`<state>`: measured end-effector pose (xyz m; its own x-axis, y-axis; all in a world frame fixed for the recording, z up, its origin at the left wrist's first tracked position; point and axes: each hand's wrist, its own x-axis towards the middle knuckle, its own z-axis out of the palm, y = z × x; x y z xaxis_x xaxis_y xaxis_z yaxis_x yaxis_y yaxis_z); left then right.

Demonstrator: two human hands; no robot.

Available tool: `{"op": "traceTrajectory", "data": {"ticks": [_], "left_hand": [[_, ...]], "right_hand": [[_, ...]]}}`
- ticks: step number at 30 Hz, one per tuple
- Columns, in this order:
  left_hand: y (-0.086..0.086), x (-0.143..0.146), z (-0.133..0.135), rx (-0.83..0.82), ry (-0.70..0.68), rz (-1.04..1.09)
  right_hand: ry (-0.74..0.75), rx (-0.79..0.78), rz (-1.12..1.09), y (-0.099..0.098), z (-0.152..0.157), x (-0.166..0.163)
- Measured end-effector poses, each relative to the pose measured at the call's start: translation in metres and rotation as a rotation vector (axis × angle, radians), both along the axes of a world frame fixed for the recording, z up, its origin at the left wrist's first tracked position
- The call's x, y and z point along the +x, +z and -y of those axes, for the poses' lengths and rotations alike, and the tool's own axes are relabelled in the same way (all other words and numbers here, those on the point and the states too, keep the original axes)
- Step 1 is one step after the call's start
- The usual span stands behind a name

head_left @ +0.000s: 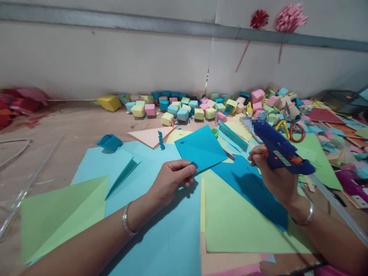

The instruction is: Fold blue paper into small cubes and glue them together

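Observation:
My left hand (175, 176) pinches the near corner of a bright blue paper square (201, 147) between thumb and fingers, holding it above the sheets. A small dark blue bit shows at the thumb tip; I cannot tell whether it is a folded corner or a separate piece. My right hand (273, 178) is wrapped round a dark blue hot glue gun (280, 145), raised to the right of the square, with its nozzle pointing up and left. A small red light glows on its side, and a long clear glue stick (339, 207) sticks out of its back.
Light blue (155, 237) and green sheets (253, 218) cover the table. Many small paper cubes (182, 114) line the wall. Scissors (290, 128) lie behind the glue gun, among paper scraps at right. A blue paper box (109, 142) and a loose glue stick (28, 184) are at left.

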<state>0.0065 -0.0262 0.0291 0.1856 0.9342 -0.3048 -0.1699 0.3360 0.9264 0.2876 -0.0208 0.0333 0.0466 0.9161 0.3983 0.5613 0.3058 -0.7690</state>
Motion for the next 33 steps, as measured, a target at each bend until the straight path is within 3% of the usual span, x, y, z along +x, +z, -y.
{"op": "traceTrajectory", "data": {"ticks": [5,10,15,25,33], "left_hand": [[0.002,0.000,0.002,0.020,0.034,-0.112],[-0.002,0.001,0.002,0.012,0.003,-0.004],[-0.004,0.001,0.002,0.008,0.000,0.060],[-0.003,-0.003,0.002,0.162,0.032,-0.130],[0.002,0.010,0.006,0.115,0.019,-0.081]], "right_hand": [[-0.009,0.039,0.025,0.005,0.000,0.000],[-0.034,0.094,0.016,0.010,0.000,0.001],[-0.022,0.062,0.075,0.006,-0.001,0.003],[-0.034,0.012,0.077,0.001,-0.001,0.001],[-0.024,0.001,0.118,-0.007,-0.005,0.007]]}}
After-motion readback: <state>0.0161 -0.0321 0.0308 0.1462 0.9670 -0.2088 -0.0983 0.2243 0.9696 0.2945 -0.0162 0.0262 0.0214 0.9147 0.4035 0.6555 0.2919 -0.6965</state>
